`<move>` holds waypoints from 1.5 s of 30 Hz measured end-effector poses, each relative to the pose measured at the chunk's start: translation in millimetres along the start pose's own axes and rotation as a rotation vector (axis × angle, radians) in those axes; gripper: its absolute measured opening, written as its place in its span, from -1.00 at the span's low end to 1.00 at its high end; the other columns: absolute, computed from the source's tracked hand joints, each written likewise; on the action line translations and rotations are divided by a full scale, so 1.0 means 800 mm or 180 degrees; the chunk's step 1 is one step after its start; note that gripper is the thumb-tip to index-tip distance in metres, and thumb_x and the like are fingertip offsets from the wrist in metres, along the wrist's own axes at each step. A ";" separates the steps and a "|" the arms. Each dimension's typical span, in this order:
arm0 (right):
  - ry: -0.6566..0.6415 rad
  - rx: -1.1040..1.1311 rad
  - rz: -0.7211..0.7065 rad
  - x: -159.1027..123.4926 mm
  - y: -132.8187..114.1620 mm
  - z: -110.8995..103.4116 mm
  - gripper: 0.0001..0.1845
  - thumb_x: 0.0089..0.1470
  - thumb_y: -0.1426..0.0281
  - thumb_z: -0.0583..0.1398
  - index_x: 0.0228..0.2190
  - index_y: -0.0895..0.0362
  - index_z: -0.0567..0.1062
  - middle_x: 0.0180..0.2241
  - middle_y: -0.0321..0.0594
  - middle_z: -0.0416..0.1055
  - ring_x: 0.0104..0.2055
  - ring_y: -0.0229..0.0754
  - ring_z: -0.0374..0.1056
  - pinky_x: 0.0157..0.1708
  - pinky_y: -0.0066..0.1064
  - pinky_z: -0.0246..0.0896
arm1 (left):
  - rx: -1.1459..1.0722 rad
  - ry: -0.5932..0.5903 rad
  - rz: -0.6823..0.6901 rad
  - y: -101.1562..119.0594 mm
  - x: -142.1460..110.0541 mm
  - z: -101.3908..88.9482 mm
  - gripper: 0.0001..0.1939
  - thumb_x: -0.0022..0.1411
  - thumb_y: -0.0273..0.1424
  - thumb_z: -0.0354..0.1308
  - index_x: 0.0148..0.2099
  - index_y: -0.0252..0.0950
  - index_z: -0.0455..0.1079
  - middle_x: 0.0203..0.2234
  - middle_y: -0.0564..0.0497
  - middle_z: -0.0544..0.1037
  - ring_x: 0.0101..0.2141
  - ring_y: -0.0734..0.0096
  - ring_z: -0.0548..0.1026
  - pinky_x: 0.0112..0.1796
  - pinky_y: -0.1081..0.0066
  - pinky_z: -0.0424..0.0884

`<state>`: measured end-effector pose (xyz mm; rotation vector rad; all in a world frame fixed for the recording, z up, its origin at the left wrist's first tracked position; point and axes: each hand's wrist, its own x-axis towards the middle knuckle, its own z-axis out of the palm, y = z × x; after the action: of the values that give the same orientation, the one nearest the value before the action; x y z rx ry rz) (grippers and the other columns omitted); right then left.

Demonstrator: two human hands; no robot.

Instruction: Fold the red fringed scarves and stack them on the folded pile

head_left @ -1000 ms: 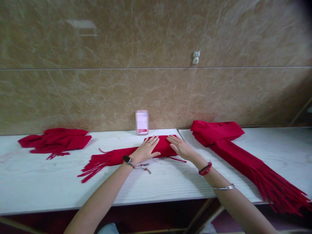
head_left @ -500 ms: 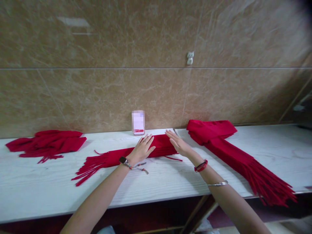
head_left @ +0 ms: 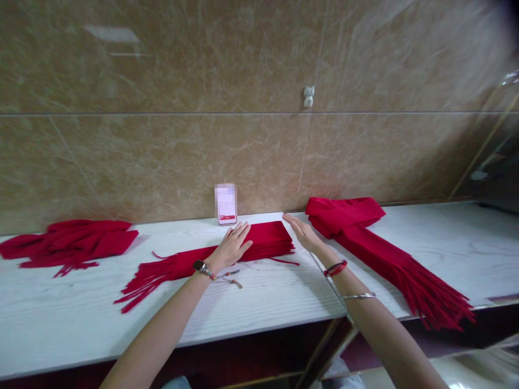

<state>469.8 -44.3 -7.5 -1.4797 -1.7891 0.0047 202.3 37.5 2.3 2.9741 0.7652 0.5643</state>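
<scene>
A red fringed scarf lies folded in flat layers at the middle of the white table, its fringe spreading out to the left. My left hand rests on top of it, fingers stretched out and palm down. Just past the folded right end is my right hand, its fingers straight and held edge-on, with a small gap between it and the scarf. Nothing is held in either hand.
To the left lies a crumpled red scarf. Another red scarf is folded over at the right, its fringe near the front edge. A phone leans on the tiled wall. A seam crosses the white table.
My right hand has come off the folded scarf's right end and moved slightly right, uncovering that end. My left hand stays on the scarf. The whole view has shifted a little.
</scene>
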 end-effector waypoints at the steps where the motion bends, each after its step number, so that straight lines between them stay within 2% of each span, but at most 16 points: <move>1: 0.0040 0.0011 -0.0105 0.000 -0.006 0.000 -0.42 0.22 0.14 -0.25 0.09 0.09 0.26 0.12 -0.14 0.19 0.21 -0.10 -0.01 0.16 -0.06 -0.10 | -0.0033 0.0050 -0.0013 0.000 0.000 -0.002 -0.44 0.35 -0.16 -0.33 0.28 -0.35 -0.08 0.23 -0.16 0.00 0.23 0.28 -0.11 0.16 0.18 -0.09; 3: -0.0091 -0.0019 -0.0349 -0.001 -0.019 0.000 -0.44 0.23 0.15 -0.24 0.12 0.08 0.21 0.16 -0.15 0.12 0.23 -0.11 -0.09 0.17 -0.05 -0.15 | -0.0056 0.0098 -0.0003 0.001 -0.001 -0.004 -0.43 0.35 -0.15 -0.33 0.28 -0.36 -0.10 0.24 -0.16 -0.03 0.23 0.28 -0.13 0.16 0.18 -0.09; 5: -0.0457 -0.0108 -0.0564 -0.003 -0.031 0.002 -0.47 0.23 0.17 -0.22 0.13 0.05 0.19 0.18 -0.18 0.08 0.24 -0.12 -0.13 0.18 -0.03 -0.21 | -0.0030 0.0007 0.0057 0.003 -0.002 -0.003 -0.41 0.34 -0.13 -0.32 0.29 -0.37 -0.10 0.24 -0.16 -0.04 0.23 0.28 -0.13 0.15 0.18 -0.08; 7: -0.0810 -0.0193 -0.0681 -0.005 -0.037 0.005 -0.49 0.24 0.18 -0.21 0.11 0.04 0.23 0.17 -0.19 0.11 0.24 -0.12 -0.11 0.19 0.00 -0.27 | 0.0000 -0.0130 0.0114 0.004 -0.003 -0.002 -0.41 0.34 -0.12 -0.31 0.28 -0.37 -0.08 0.24 -0.15 -0.03 0.23 0.28 -0.13 0.16 0.19 -0.09; 9: -0.0939 -0.0216 -0.0705 -0.006 -0.036 0.005 -0.48 0.24 0.19 -0.22 0.08 0.06 0.27 0.14 -0.17 0.17 0.23 -0.11 -0.07 0.19 0.02 -0.28 | -0.0018 -0.0190 0.0116 0.004 -0.002 -0.001 -0.41 0.34 -0.12 -0.32 0.27 -0.38 -0.06 0.24 -0.15 -0.02 0.23 0.29 -0.14 0.16 0.21 -0.10; 11: -0.0787 -0.0186 -0.0673 -0.007 -0.032 0.004 -0.47 0.24 0.19 -0.23 0.06 0.09 0.30 0.12 -0.13 0.21 0.22 -0.11 -0.04 0.18 0.02 -0.25 | -0.0089 -0.0157 0.0091 0.001 0.001 -0.004 -0.40 0.35 -0.12 -0.34 0.27 -0.39 -0.06 0.24 -0.14 -0.03 0.23 0.30 -0.14 0.17 0.23 -0.11; 15: -0.0173 -0.0165 -0.0729 -0.006 -0.031 -0.002 -0.48 0.23 0.21 -0.20 0.02 0.12 0.35 0.08 -0.07 0.26 0.19 -0.09 0.02 0.16 0.01 -0.15 | -0.0275 0.0108 -0.0090 -0.019 -0.006 -0.019 -0.39 0.35 -0.11 -0.40 0.27 -0.40 -0.07 0.24 -0.14 -0.02 0.23 0.37 -0.12 0.17 0.30 -0.12; 19: -0.0016 -0.0425 -0.1278 0.000 -0.071 0.008 -0.57 0.22 0.31 -0.12 -0.06 0.14 0.41 0.03 -0.05 0.32 0.17 -0.09 0.07 0.16 0.00 -0.13 | -0.0227 0.0045 -0.0457 -0.057 -0.053 -0.037 -0.37 0.34 -0.10 -0.39 0.28 -0.42 -0.10 0.24 -0.16 -0.03 0.23 0.34 -0.11 0.17 0.30 -0.10; 23: -0.0540 -0.0893 -0.1996 0.015 -0.142 0.054 -0.64 0.18 0.40 -0.05 -0.06 0.15 0.41 0.03 -0.08 0.32 0.17 -0.10 0.06 0.17 -0.08 -0.12 | 0.0113 -0.0391 -0.0738 -0.095 -0.123 -0.042 -0.36 0.32 -0.10 -0.27 0.27 -0.43 -0.09 0.23 -0.20 -0.03 0.22 0.22 -0.11 0.15 0.21 -0.07; 25: -0.0810 -0.1165 -0.2163 0.025 -0.173 0.082 -0.64 0.16 0.39 0.00 -0.04 0.17 0.39 0.03 -0.06 0.31 0.17 -0.06 0.05 0.15 -0.09 -0.09 | 0.0240 -0.0647 -0.0827 -0.107 -0.152 -0.043 -0.37 0.30 -0.10 -0.21 0.28 -0.36 -0.08 0.24 -0.18 -0.05 0.22 0.20 -0.11 0.14 0.18 -0.06; 27: -0.0940 -0.1408 -0.2110 0.034 -0.191 0.103 -0.62 0.16 0.33 0.02 -0.01 0.18 0.36 0.05 -0.02 0.28 0.17 0.00 0.04 0.13 -0.03 -0.08 | 0.0305 -0.0886 -0.0891 -0.114 -0.173 -0.045 -0.40 0.30 -0.11 -0.18 0.28 -0.29 -0.07 0.25 -0.16 -0.08 0.22 0.19 -0.11 0.13 0.16 -0.06; 29: -0.0945 -0.1623 -0.1874 0.040 -0.194 0.111 -0.59 0.18 0.29 0.00 0.01 0.17 0.34 0.09 0.01 0.23 0.17 0.05 0.02 0.10 0.06 -0.09 | 0.0361 -0.1022 -0.0942 -0.119 -0.188 -0.049 -0.45 0.32 -0.14 -0.19 0.28 -0.24 -0.07 0.25 -0.14 -0.10 0.22 0.21 -0.11 0.13 0.15 -0.08; 32: -0.0993 -0.1910 -0.1392 0.042 -0.176 0.103 -0.60 0.21 0.31 -0.07 0.03 0.11 0.31 0.13 0.01 0.16 0.19 0.09 -0.01 0.05 0.18 -0.08 | 0.0425 -0.1096 -0.0961 -0.129 -0.203 -0.059 -0.49 0.34 -0.18 -0.22 0.28 -0.20 -0.07 0.25 -0.13 -0.08 0.23 0.22 -0.11 0.13 0.13 -0.09; 36: -0.1340 -0.2021 -0.0947 0.036 -0.143 0.089 -0.57 0.23 0.34 -0.15 0.07 0.09 0.27 0.18 -0.03 0.08 0.20 0.08 -0.03 0.00 0.16 0.00 | 0.0517 -0.1212 -0.0953 -0.153 -0.219 -0.072 -0.51 0.34 -0.25 -0.20 0.28 -0.20 -0.07 0.25 -0.12 -0.05 0.22 0.18 -0.10 0.12 0.09 -0.06; 40: -0.1421 -0.1924 -0.0820 0.032 -0.129 0.090 -0.54 0.23 0.33 -0.17 0.12 0.09 0.20 0.21 -0.07 0.02 0.23 0.04 -0.09 0.05 0.11 -0.04 | 0.0655 -0.1328 -0.0898 -0.169 -0.229 -0.081 -0.50 0.31 -0.43 -0.21 0.28 -0.17 -0.06 0.25 -0.07 -0.05 0.22 0.15 -0.11 0.12 0.05 -0.08; 45: -0.1437 -0.1782 -0.0758 0.032 -0.130 0.093 -0.52 0.23 0.31 -0.18 0.13 0.10 0.18 0.21 -0.08 0.01 0.23 0.04 -0.10 0.07 0.12 -0.08 | 0.0877 -0.1205 -0.1060 -0.163 -0.228 -0.087 -0.48 0.25 -0.48 -0.17 0.26 -0.18 0.01 0.25 -0.08 -0.04 0.22 0.08 -0.11 0.10 -0.05 -0.11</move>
<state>342.0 -21.5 4.4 -1.7289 -2.4679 -0.3306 -30.8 61.6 -8.2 2.9374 1.3396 -0.1275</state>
